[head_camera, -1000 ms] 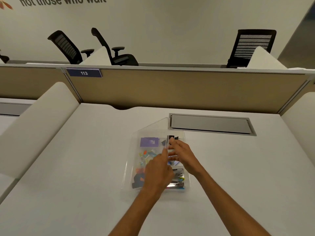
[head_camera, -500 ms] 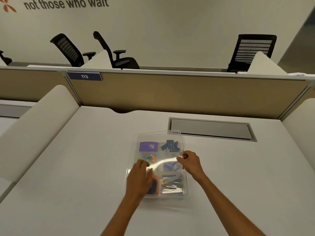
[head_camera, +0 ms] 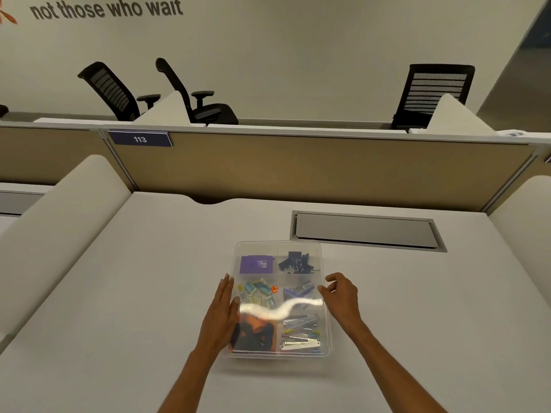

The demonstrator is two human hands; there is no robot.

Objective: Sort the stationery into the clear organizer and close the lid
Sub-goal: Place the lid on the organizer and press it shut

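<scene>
Since half a second ago: left hand (head_camera: 222,314) is off the top of the lid (head_camera: 278,248) and now lies along its left edge. Lid is flat on the box; a second ago it was tilted up.

Desk (head_camera: 119,323): matte off-white, smooth, under both forearms. Tan fabric partition (head_camera: 298,168) stands well beyond the fingertips. Grey metal cable hatch (head_camera: 366,231), a long rectangle, is sunk in the desk beyond the right hand (head_camera: 343,296).

Clear organizer (head_camera: 280,354): glossy see-through plastic, rectangular with rounded corners, sitting on the desk between the two hands. A white glare streak crosses the lid from hand to hand.

Grip:
- Left hand: fingers straight and together, thumb tip on the lid, palm side against the left wall. Pressing, not gripping.
- Right hand: fingers loosely curled, thumb tip at the lid's right rim. Can't tell whether it pinches the rim or only touches it.

Contents seen through the lid, six compartments:
- orange and black pieces (head_camera: 253,332), next to the left wrist
- flat metal strips (head_camera: 301,332), wrist side of the right hand
- purple rectangular pad (head_camera: 256,264), past the left fingertips
- black binder clips (head_camera: 295,263), past the right fingertips
- small pastel pieces (head_camera: 256,292), just right of the left fingers
- blue and grey item (head_camera: 298,292), just left of the right thumb; blurred, type unclear
</scene>
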